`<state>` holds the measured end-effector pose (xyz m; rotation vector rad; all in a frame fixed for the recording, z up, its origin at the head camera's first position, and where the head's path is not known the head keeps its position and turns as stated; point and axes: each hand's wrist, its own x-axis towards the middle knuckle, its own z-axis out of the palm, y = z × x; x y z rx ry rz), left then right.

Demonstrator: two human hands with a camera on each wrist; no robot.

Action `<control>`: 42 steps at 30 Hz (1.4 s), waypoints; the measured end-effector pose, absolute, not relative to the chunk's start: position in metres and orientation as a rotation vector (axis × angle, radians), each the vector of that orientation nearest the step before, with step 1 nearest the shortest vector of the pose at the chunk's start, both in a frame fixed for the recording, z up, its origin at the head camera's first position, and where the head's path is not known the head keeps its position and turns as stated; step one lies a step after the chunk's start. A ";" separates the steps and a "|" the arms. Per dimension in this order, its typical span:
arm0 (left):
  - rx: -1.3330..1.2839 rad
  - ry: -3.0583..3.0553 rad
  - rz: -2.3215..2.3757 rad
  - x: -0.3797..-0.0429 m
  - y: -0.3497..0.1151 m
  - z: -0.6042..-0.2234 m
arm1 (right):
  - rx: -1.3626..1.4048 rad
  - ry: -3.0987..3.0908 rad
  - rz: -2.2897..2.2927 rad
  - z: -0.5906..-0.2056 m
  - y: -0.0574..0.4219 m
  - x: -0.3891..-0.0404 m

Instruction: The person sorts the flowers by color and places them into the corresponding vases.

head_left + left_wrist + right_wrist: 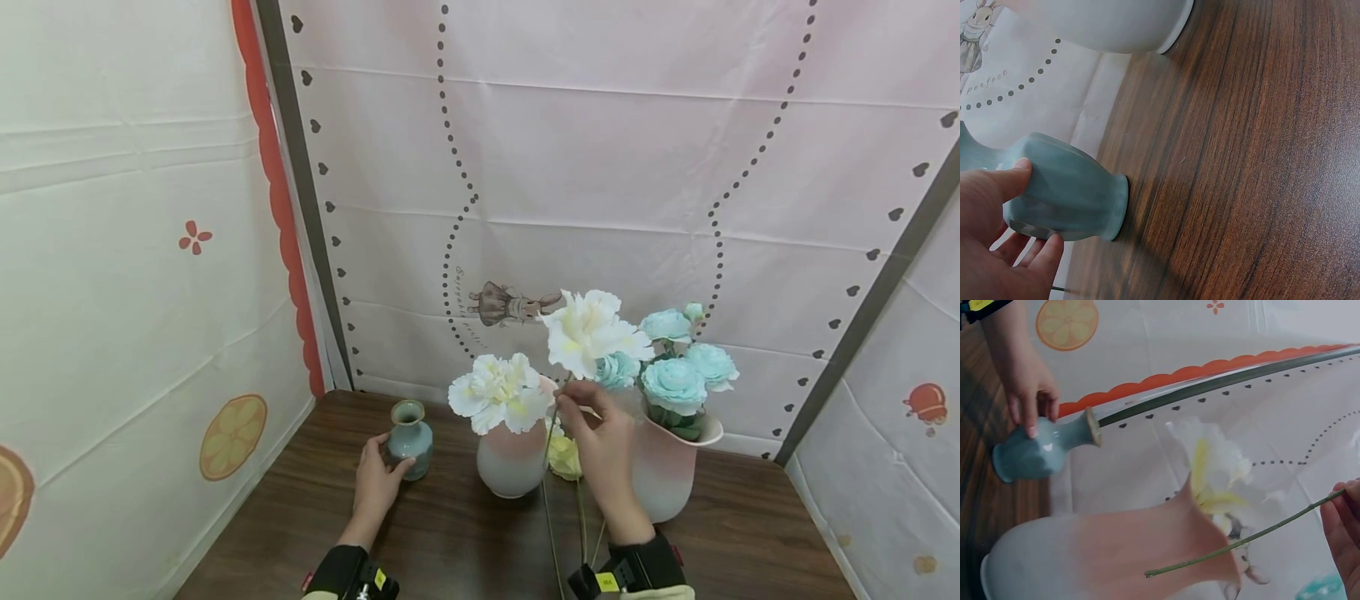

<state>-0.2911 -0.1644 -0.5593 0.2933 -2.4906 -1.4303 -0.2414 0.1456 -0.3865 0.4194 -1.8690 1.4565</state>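
My left hand (380,479) holds a small blue-green vase (412,450) by its body, thumb on one side and fingers on the other. In the left wrist view the vase's foot (1120,206) is at the wooden tabletop. Between thumb and fingers, my right hand (606,450) pinches the stem (1241,542) of a white flower (592,333), whose bloom is above the hand. The stem's cut lower end overlaps a pink-and-white vase (510,471) in the right wrist view. Another white flower (501,393) stands in that vase.
A larger pink-and-white vase (663,475) with several pale blue flowers (675,385) stands at the right. A yellow flower (564,458) shows behind the right hand, and loose stems (551,533) lie on the wooden table (457,550). Printed cloth (600,150) hangs behind.
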 end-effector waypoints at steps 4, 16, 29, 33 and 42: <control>0.298 -2.490 -1.434 -0.290 -0.164 -0.558 | 0.492 -1.798 1.453 -0.375 0.145 -0.243; 0.306 -2.496 -1.431 -0.290 -0.165 -0.558 | 0.499 -1.705 1.484 -0.356 0.137 -0.246; 0.300 -2.488 -1.443 -0.290 -0.164 -0.554 | 0.545 -1.694 1.419 -0.349 0.125 -0.261; 0.299 -2.487 -1.436 -0.290 -0.164 -0.555 | 0.551 -1.740 1.367 -0.350 0.122 -0.264; 0.293 -2.490 -1.434 -0.289 -0.164 -0.556 | 0.540 -1.765 1.349 -0.352 0.123 -0.271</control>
